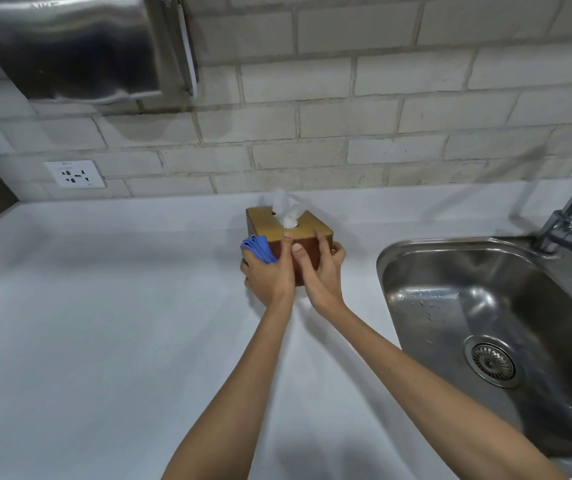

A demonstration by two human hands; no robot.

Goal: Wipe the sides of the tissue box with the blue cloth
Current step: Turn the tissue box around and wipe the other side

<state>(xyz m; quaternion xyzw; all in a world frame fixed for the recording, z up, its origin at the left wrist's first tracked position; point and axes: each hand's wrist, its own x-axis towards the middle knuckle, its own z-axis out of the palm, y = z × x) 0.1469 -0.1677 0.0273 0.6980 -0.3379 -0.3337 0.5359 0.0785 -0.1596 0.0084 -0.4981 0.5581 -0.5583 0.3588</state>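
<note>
A wooden tissue box (303,226) with a lighter top and a white tissue (286,207) sticking out stands on the white counter near the back wall. My left hand (269,271) presses a folded blue cloth (258,249) against the box's left front side, thumb reaching up to the top edge. My right hand (322,268) grips the box's front right corner, fingers wrapped around the right side and thumb on the front face. Both hands hide most of the box's front.
A steel sink (485,320) with a drain and a faucet (568,216) lies to the right. A wall socket (75,173) sits at the left of the brick wall, and a metal dispenser (80,46) hangs above. The white counter (104,323) stretches left and toward me.
</note>
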